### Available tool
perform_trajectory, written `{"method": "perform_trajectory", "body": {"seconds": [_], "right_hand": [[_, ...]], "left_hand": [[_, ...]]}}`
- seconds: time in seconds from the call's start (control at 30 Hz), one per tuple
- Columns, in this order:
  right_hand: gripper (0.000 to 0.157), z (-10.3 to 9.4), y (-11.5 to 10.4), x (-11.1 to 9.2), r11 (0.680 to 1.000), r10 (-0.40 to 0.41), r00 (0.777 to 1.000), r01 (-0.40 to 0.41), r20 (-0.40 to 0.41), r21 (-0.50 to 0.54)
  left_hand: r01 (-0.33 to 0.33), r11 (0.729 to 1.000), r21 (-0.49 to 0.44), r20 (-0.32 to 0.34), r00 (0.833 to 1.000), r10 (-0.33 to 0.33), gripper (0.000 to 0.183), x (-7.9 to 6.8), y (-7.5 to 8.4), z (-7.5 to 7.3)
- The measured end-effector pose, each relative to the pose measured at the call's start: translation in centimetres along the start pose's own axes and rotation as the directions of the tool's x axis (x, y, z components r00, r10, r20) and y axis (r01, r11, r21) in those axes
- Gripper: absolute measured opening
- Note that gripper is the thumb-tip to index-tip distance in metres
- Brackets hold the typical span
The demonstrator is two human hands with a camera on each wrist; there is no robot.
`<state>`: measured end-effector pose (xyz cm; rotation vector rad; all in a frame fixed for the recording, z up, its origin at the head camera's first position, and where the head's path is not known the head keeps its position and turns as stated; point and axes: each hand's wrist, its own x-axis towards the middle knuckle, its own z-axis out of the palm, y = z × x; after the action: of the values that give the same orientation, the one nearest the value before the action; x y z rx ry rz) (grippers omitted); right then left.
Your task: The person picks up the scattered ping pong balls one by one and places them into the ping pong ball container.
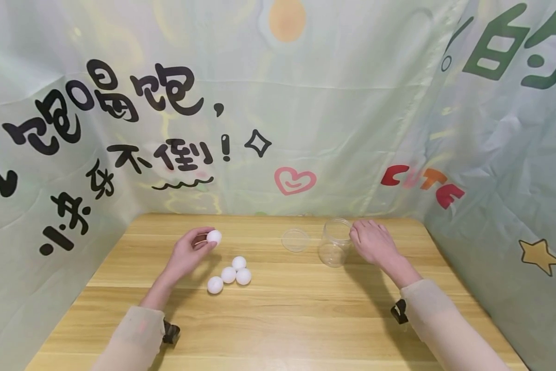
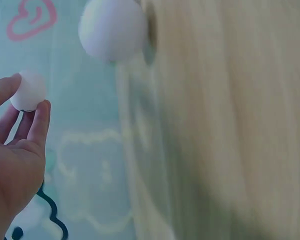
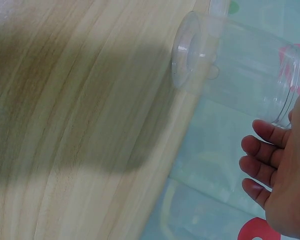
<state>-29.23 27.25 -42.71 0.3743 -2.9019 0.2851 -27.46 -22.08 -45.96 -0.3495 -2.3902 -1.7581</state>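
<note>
Left hand (image 1: pixel 188 253) pinches a white ball (image 1: pixel 214 237), well left of the jar (image 1: pixel 334 251). Right hand (image 1: pixel 375 242), fingers loosely bent, at the jar's right rim; cannot tell whether it grips. Jar upright on table (image 1: pixel 287 319). Clear lid (image 1: pixel 295 240) just left of jar; four loose balls (image 1: pixel 229 275) farther left.

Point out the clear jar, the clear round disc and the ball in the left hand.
Clear jar (image 1: pixel 335 251), head view: middle of its side wall.
Clear round disc (image 1: pixel 295 240), head view: middle of its face.
Held white ball (image 2: pixel 30 91), left wrist view: middle of its surface.
</note>
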Motion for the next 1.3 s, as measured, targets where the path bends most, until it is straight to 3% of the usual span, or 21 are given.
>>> {"method": "perform_trajectory", "body": {"seconds": [0.5, 0.8, 1.3], "right_hand": [[0.038, 0.0, 0.0, 0.0, 1.0, 0.009, 1.0, -0.009, 0.018, -0.005], [0.036, -0.1, -0.2, 0.0, 1.0, 0.013, 1.0, -0.013, 0.016, -0.005], [0.035, 0.0, -0.2, 0.0, 1.0, 0.017, 1.0, -0.017, 0.017, -0.014]], "left_hand": [[-0.127, 0.969, -0.211, -0.019, 0.992, 0.126, 0.044, 1.1, 4.0, 5.1], [-0.128, 0.959, -0.253, 0.005, 0.991, 0.133, 0.043, 1.9, 6.1, 7.7], [-0.2, 0.919, -0.341, 0.049, 0.972, 0.23, 0.041, 4.1, 8.1, 12.4]]}}
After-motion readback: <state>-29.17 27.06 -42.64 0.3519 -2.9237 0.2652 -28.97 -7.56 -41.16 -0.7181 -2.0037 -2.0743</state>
